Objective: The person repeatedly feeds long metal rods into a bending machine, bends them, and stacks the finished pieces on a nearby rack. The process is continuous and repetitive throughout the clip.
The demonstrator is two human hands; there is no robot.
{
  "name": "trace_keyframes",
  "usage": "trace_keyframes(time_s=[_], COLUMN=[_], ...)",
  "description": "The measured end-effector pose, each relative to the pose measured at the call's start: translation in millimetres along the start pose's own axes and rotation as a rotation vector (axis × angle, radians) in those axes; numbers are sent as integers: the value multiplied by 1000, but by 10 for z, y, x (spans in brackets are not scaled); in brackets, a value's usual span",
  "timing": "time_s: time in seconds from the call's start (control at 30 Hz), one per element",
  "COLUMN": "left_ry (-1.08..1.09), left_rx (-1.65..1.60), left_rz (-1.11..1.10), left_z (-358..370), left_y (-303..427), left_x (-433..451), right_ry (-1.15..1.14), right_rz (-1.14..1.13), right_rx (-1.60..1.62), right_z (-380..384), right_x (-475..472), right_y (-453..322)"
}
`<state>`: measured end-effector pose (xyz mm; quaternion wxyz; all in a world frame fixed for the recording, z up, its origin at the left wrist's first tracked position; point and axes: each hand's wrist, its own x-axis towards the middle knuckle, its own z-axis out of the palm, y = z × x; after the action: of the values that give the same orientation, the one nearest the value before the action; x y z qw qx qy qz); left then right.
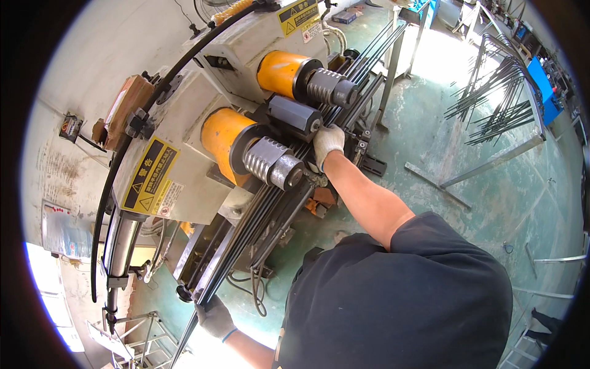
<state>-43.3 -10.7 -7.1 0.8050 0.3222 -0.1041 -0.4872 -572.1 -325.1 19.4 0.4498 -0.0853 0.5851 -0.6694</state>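
Observation:
A bundle of long dark metal rods [239,240] runs diagonally through a bending machine [179,175]. My left hand [214,316], in a pale work glove, is closed around the rods at their near lower stretch. Farther up, my right hand [329,140], also gloved, reaches in at the rods beside the end of a dark hexagonal block [295,115]; its fingertips are hidden. That block sits between two grooved metal rollers, one lower [269,161] and one upper [327,85], each in front of an orange cylindrical housing, the lower [226,136] and the upper [281,71].
A thick black hose [152,101] arcs over the machine, whose housing bears yellow warning labels [150,175]. Bent dark rods [500,92] hang on a metal frame [493,161] at right. An orange-brown block [322,198] lies below the machine. Looped cable [258,295] hangs underneath.

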Motion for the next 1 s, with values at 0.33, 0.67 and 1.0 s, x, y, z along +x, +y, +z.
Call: trace_keyframes(time_s=[0.33, 0.67, 1.0], left_ry=[455, 215, 353], left_rx=[67, -168, -38], left_rz=[37, -89, 119], left_z=[404, 386, 430], left_y=[-529, -595, -673], left_x=[307, 215, 320], right_ry=[-40, -15, -179], right_rz=[-27, 93, -138], right_rx=[-85, 12, 34], right_z=[-105, -83, -403], right_x=[-83, 34, 141], right_y=[-103, -135, 156])
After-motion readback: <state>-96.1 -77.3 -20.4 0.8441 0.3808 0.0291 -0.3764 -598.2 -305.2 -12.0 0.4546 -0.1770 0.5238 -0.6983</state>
